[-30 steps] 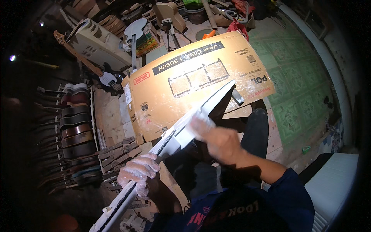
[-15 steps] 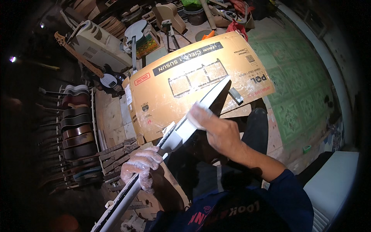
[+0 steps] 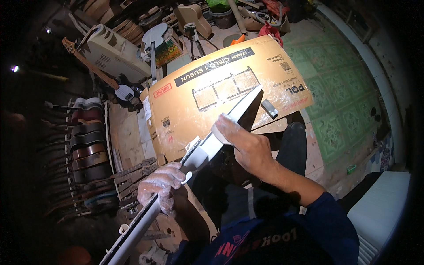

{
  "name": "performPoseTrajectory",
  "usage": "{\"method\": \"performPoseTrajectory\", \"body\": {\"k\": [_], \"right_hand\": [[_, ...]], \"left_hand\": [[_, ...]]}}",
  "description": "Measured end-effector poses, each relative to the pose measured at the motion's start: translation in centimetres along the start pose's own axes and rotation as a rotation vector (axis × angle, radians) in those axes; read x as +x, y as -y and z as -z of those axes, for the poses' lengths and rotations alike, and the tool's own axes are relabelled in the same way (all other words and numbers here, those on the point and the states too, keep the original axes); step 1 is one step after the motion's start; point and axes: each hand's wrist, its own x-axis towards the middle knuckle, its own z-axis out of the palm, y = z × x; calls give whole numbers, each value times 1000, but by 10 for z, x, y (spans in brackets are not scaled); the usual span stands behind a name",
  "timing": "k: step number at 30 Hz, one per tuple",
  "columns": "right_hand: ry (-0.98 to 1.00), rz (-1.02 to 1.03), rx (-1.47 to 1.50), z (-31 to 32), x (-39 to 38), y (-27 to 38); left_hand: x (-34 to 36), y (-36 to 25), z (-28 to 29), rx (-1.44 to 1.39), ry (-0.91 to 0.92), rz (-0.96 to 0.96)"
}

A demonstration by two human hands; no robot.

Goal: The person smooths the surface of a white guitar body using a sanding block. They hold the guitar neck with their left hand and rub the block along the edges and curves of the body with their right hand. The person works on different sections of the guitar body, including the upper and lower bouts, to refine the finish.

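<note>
A long white-coated piece (image 3: 245, 104), shaped like a guitar neck with a pointed far end, slants up from the lower left. Along one edge runs a dark strip with pale bits stuck to it. White dust coats my left hand (image 3: 162, 185), which is wrapped around its middle. My right hand (image 3: 234, 134) presses on the broad part nearer the tip, fingers closed over something pale and thin that they mostly hide. Beyond the tip, a small dark rectangular block (image 3: 269, 109) lies on a dusty cardboard sheet (image 3: 181, 128).
Several guitar bodies (image 3: 88, 152) stand in a rack at left. A dark electric guitar (image 3: 126, 92) leans by a beige case (image 3: 108, 48). Green patterned tiles (image 3: 340, 97) cover the right floor. A pale bench (image 3: 382, 207) is at lower right.
My right hand has shifted slightly left and its blur has gone. The white piece has tilted slightly, and my left hand keeps its grip.
</note>
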Motion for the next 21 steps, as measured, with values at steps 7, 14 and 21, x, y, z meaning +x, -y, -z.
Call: {"method": "performPoseTrajectory", "body": {"k": [7, 14, 21], "right_hand": [[-18, -26, -11, -5, -1, -1], [22, -51, 15, -5, 1, 2], [140, -79, 67, 5, -18, 17]], "left_hand": [[3, 2, 3, 19, 36, -15], [-1, -5, -1, 26, -35, -24], [-2, 3, -5, 0, -44, -22]]}}
